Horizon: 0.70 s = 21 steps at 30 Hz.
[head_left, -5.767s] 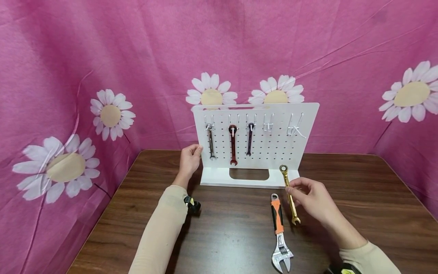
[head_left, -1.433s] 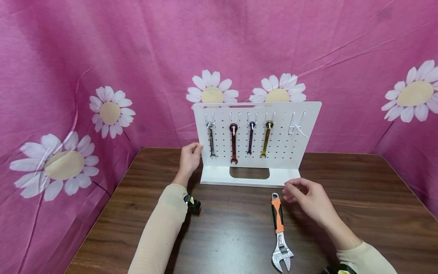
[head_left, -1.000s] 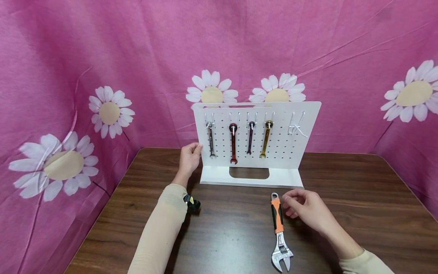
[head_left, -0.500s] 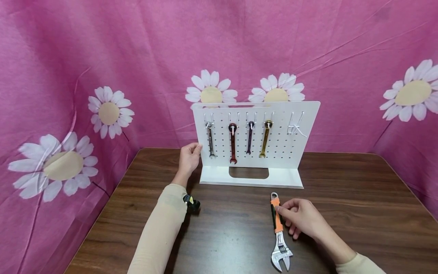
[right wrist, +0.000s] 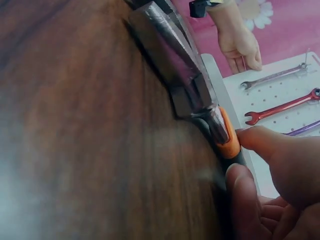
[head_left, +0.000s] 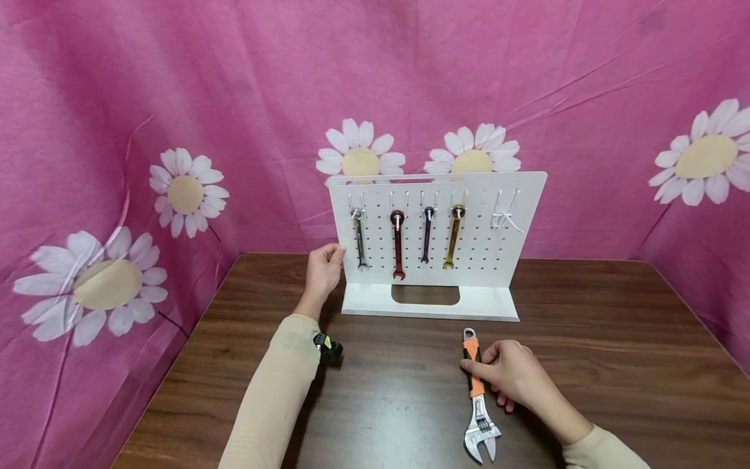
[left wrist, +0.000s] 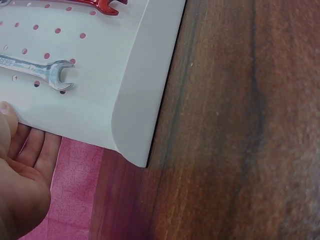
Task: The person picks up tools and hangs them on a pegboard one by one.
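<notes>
My left hand (head_left: pixel 324 273) grips the left edge of the white pegboard (head_left: pixel 381 277), thumb in front and fingers behind, as the left wrist view shows. Near the board's right front corner an adjustable wrench (head_left: pixel 477 389) lies on the table, its orange-and-black handle pointing toward the board. My right hand (head_left: pixel 512 371) pinches that handle, with the thumb across it and the fingers at its right side. Four hooks carry combination wrenches: silver (head_left: pixel 360 244), red (head_left: pixel 398 251), purple (head_left: pixel 427 238) and gold (head_left: pixel 452 241). The right wrist view shows the thumb and a finger on the handle.
A white hook (head_left: pixel 505 218) at the board's right end carries nothing. The brown wooden table (head_left: pixel 381 397) extends around the board. Behind it hangs a pink cloth (head_left: pixel 269 85) with printed daisies. A black wrist camera (head_left: pixel 329 350) sits on the left sleeve.
The gold wrench went from my right hand onto a hook. My right hand then moved down and left to the adjustable wrench and took hold of its handle. My left hand stayed put.
</notes>
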Available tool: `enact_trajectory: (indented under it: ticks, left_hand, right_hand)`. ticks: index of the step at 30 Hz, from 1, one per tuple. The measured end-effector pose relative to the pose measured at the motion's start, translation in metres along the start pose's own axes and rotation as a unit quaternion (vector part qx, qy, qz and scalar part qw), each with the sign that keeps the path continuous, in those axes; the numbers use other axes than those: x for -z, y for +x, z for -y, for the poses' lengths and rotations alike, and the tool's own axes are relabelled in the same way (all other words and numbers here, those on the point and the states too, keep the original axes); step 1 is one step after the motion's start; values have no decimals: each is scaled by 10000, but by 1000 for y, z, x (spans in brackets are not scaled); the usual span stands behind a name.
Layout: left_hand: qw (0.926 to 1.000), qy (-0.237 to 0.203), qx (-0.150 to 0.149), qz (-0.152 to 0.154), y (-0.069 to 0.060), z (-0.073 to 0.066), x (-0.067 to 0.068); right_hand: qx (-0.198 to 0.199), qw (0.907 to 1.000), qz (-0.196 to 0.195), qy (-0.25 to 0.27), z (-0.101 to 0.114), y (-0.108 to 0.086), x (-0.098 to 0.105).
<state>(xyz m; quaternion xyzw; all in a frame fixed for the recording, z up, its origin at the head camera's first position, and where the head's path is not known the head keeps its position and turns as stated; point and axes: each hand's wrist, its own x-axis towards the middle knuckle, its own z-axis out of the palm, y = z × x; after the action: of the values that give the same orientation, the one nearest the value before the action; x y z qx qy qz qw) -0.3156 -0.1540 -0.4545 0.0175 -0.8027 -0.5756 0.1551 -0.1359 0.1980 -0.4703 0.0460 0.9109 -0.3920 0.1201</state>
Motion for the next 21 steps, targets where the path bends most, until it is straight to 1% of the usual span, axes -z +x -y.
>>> enact_trajectory:
  ticks: [6, 10, 13, 17, 21]
  left_hand:
    - [10000, 6, -1, -15, -1, -2, 0]
    - [10000, -11, -9, 39, -2, -3, 0]
    - [10000, 2, -7, 6, -1, -2, 0]
    - [10000, 24, -4, -23, -1, -2, 0]
    - [10000, 43, 10, -8, -1, -2, 1]
  right_hand:
    - [71, 9995, -111, -295, 4, 2, -2]
    - [112, 9990, -91, -427, 6, 1, 1]
    - [213, 9984, -133, -499, 7, 0, 5]
    - [315, 9988, -229, -292, 8, -1, 11]
    - [356, 9989, -253, 184, 7, -2, 17]
